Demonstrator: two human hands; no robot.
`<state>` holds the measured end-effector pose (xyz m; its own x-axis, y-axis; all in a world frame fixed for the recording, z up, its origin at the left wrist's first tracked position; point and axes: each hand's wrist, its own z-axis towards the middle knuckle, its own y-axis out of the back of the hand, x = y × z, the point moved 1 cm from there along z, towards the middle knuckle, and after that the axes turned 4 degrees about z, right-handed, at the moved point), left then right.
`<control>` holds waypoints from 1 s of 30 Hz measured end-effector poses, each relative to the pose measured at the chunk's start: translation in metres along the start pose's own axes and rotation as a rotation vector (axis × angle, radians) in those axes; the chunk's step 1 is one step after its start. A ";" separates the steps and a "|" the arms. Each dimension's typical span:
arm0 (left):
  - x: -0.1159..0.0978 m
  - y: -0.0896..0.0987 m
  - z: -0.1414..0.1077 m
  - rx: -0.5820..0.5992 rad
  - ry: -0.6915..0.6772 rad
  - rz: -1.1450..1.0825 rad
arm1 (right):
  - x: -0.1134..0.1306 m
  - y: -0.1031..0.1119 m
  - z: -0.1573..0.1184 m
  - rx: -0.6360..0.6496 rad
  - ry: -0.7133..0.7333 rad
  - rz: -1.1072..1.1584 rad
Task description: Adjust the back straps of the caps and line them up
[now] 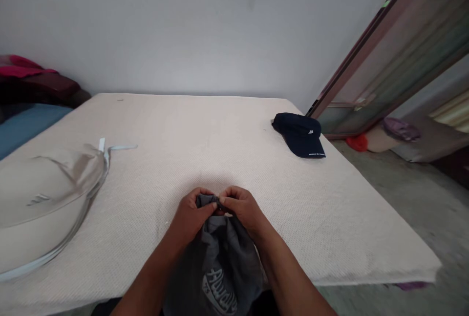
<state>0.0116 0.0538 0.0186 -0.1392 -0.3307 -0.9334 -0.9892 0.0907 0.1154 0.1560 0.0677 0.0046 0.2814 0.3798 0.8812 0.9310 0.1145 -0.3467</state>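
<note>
Head view: left hand (193, 213) and right hand (242, 207), fingers (234, 193) pinched closed on band (205, 200) of grey lettered cap (236, 253), over near edge of white cloth (183, 135). Judgement: left should steady, right work gently.

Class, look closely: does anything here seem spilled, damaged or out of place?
Nothing clearly looks spilled or damaged. The one slightly untidy detail is the pale strap trailing from the beige hat at the left, its end stretched across the white cover rather than tucked in.
</note>
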 end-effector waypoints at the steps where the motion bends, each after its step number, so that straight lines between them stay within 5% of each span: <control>1: 0.001 0.000 -0.001 -0.020 -0.041 0.033 | 0.000 0.000 0.000 -0.005 0.002 0.005; 7: 0.002 -0.004 -0.006 -0.065 -0.224 0.088 | -0.001 -0.001 0.002 -0.013 0.011 0.011; 14: -0.002 -0.004 -0.006 -0.001 -0.002 -0.012 | -0.002 0.000 0.002 0.013 -0.004 0.029; 30: -0.003 0.001 -0.003 0.033 0.093 -0.017 | -0.006 0.000 0.001 0.026 -0.038 0.045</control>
<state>0.0106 0.0522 0.0226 -0.1277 -0.4180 -0.8994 -0.9895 0.1149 0.0871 0.1538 0.0663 -0.0005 0.3129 0.4199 0.8519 0.9112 0.1205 -0.3940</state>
